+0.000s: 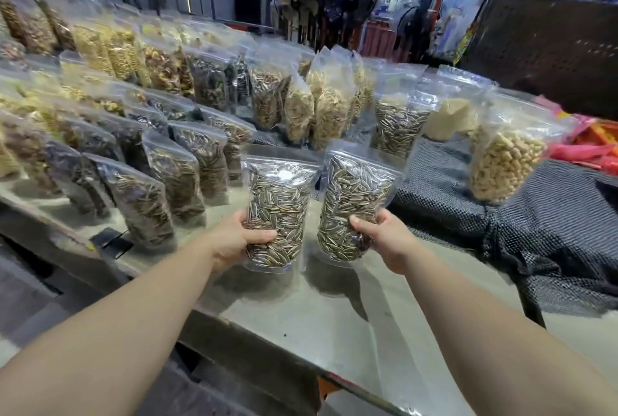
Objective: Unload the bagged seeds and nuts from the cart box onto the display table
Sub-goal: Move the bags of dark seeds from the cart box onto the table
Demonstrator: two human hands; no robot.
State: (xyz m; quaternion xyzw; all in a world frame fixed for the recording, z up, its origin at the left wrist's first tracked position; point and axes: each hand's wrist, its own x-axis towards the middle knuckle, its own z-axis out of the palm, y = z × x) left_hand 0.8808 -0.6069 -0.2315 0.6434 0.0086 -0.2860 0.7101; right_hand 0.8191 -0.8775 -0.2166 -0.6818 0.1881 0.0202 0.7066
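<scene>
Each hand's got its own clear bag of striped sunflower seeds, left hand (234,238) wrapped round the left bag (277,211) and right hand (384,238) gripping the right bag (354,208), both low down and upright over the bare table (334,322) edge (cart box isn't in view), probably so they'll stand beside the seed rows (174,178).
</scene>
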